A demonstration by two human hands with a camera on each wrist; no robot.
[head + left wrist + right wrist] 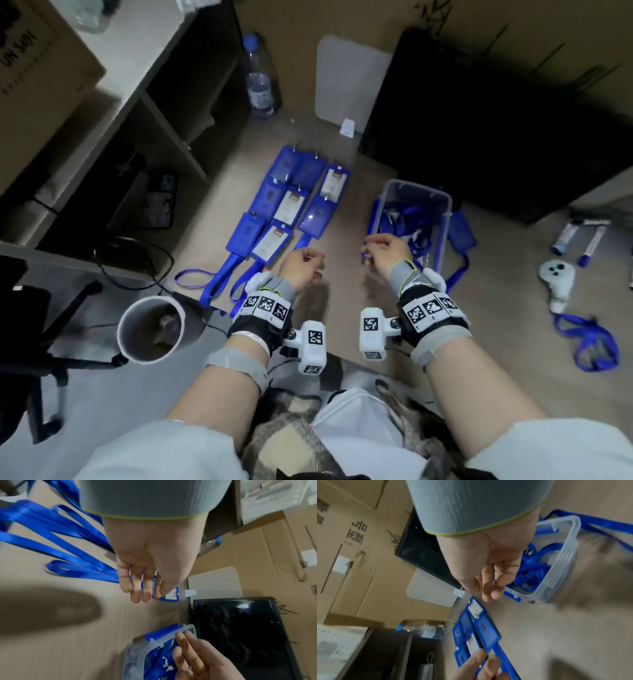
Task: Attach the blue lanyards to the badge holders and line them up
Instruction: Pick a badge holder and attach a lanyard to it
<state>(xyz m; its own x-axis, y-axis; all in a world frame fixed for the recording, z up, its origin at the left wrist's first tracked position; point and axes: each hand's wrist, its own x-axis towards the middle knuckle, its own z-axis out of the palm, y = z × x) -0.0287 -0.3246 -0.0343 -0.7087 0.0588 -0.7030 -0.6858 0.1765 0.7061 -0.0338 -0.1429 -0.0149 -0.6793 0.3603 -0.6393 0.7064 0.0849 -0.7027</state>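
Fingers of the left hand [301, 270] hang relaxed, holding nothing, just near of the badge holders [291, 202] lined up with lanyards [219, 284]. Right hand [385, 251], loosely curled, hovers beside the clear box [445, 219] of lanyards. Labels unreadable.

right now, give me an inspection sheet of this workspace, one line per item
surface: light wood-look floor, bare between the hands
job's things: blue badge holders lined up in rows, lanyards trailing toward the person; clear tub holds more lanyards
clutter: water bottle, paper cup, white controller, marker pens
hands: left hand and right hand raised, fingers relaxed, holding nothing
cables: black cable looped at left
surroundings: shelf unit, cardboard wall, black monitor
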